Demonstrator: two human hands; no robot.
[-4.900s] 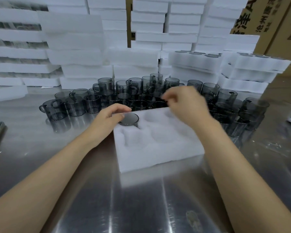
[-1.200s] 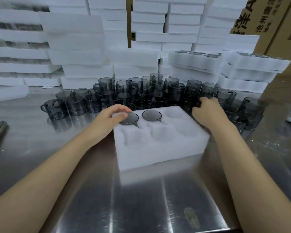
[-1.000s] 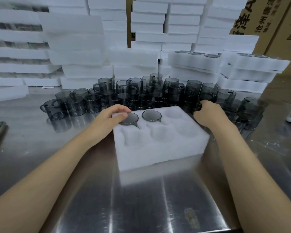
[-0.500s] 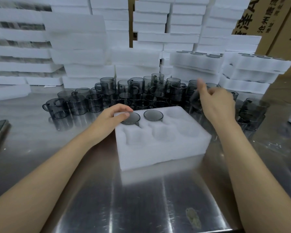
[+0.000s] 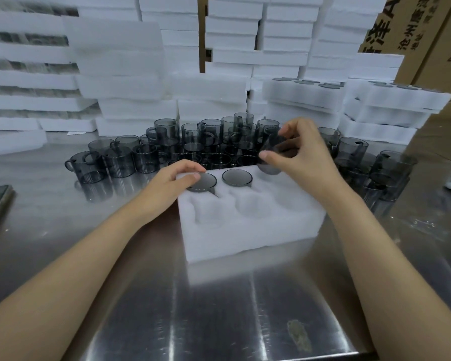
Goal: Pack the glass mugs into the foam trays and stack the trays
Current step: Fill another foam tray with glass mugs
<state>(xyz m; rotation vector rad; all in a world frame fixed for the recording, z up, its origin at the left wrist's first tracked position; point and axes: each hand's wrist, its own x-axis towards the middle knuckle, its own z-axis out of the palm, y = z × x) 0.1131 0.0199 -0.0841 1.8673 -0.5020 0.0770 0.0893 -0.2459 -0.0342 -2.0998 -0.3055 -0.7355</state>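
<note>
**Third smoky glass mug held over the foam tray**

The right hand [image 5: 301, 157] grasps a tilted grey glass mug [image 5: 272, 155] between thumb and curled fingers, just above the far-right pocket of the white foam tray [image 5: 245, 230], which lies on the steel table [image 5: 219, 308]. The left hand [image 5: 171, 182] holds the far-left corner of the tray, fingers curled over its edge and thumb beside the first packed mug [image 5: 202, 182]. A second packed mug [image 5: 237, 177] sits in the middle pocket of the far row, and the 3 pockets of the near row are open. Many loose mugs [image 5: 167, 147] stand close together behind the tray. Behind them rise stacks of foam trays [image 5: 120, 74], with filled trays [image 5: 305, 92] on the right.
</note>
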